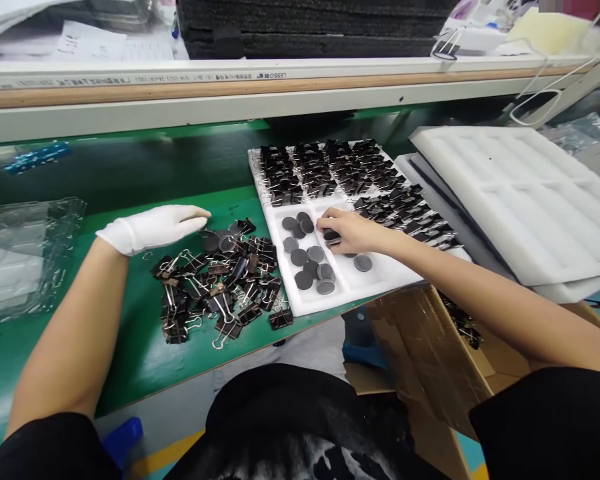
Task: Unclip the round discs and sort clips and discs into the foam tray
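Observation:
My left hand, in a white glove with bare fingertips, lies with fingers stretched out beside a few loose dark discs. A pile of black binder clips spreads on the green tabletop just below them. Over the white foam tray, my bare right hand has its fingers curled round dark round discs. More grey discs lie scattered in the tray's front left compartment, and a single disc rests below my right hand. Rows of binder clips fill the tray's back compartments.
Stacked white foam trays stand to the right. Clear plastic trays lie at the far left. A shelf edge crosses above the table, bearing black foam sheets. An open cardboard box sits below the table's front edge.

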Motion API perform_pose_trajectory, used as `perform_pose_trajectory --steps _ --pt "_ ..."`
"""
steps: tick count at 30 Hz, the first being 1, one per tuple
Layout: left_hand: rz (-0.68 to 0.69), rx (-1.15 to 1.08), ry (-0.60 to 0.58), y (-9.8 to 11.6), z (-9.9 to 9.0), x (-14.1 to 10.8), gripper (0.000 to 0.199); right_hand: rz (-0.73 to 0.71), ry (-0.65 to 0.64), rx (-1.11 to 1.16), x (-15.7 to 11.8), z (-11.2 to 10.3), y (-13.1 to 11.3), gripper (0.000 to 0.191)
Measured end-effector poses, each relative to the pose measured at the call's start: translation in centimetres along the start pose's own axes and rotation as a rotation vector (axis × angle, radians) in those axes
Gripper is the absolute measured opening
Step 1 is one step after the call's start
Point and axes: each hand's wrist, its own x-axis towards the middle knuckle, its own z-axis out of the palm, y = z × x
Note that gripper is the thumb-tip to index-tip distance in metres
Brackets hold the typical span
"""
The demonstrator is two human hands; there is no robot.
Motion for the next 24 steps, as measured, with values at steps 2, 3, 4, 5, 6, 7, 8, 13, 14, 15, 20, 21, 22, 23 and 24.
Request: perform_pose_trajectory --steps 2,3,4,5,6,7,8,13,14,15,20,21,22,23,24 --pt "0.001 0.003 0.011 0.0 -0.2 -0.2 0.083 0.003 0.028 0.049 0.1 -0.4 0.3 0.030" --pt "-0.002 -0.001 0.017 -0.1 -0.3 -0.4 0.082 -0.001 0.053 0.079 0.2 -0.8 0.5 0.029" --pt "-0.003 -0.007 0.025 -0.1 -0.4 -0.5 0.081 -0.003 0.086 0.114 0.4 -1.4 0.7 0.028" --pt "-0.004 -0.014 0.035 -0.1 -0.6 -0.7 0.080 -0.002 0.127 0.154 0.6 -2.1 0.7 0.028" --pt "-0.005 -0.019 0.046 -0.2 -0.8 -0.9 0.079 -0.001 0.174 0.194 0.9 -2.9 0.6 0.028" --pt "-0.006 -0.025 0.058 -0.2 -0.9 -1.1 0.079 -0.005 0.221 0.231 1.5 -3.8 0.1 0.028" --pt "-0.006 -0.030 0.069 -0.3 -1.0 -1.1 0.078 -0.021 0.261 0.261 2.2 -4.7 -0.6 0.027" --pt "-0.005 -0.034 0.050 -0.8 -0.7 -0.9 0.079 -0.236 0.289 0.198 9.5 -6.6 -8.2 0.031" --pt "-0.007 -0.026 0.041 -0.9 -0.6 -0.9 0.079 -0.285 0.254 0.149 11.4 -6.3 -9.8 0.032" --pt "-0.012 -0.018 0.039 -0.9 -0.6 -1.1 0.079 -0.331 0.207 0.100 13.1 -5.9 -11.3 0.033" --pt "-0.108 -0.030 0.135 -0.9 -1.7 -5.2 0.073 -0.385 -0.149 -0.067 18.5 -4.0 -14.1 0.039" --pt "-0.137 -0.039 0.155 -1.0 -2.0 -6.6 0.072 -0.358 -0.223 -0.071 18.7 -3.9 -13.9 0.041" --pt "-0.171 -0.047 0.174 -1.2 -2.3 -8.1 0.071 -0.333 -0.280 -0.067 18.7 -3.9 -13.6 0.043" --pt "-0.210 -0.053 0.192 -1.5 -2.4 -9.7 0.070 -0.325 -0.315 -0.056 18.5 -3.9 -13.3 0.044" --pt "-0.252 -0.057 0.214 -1.9 -2.5 -11.3 0.068 -0.336 -0.318 -0.040 18.3 -3.8 -12.8 0.045"
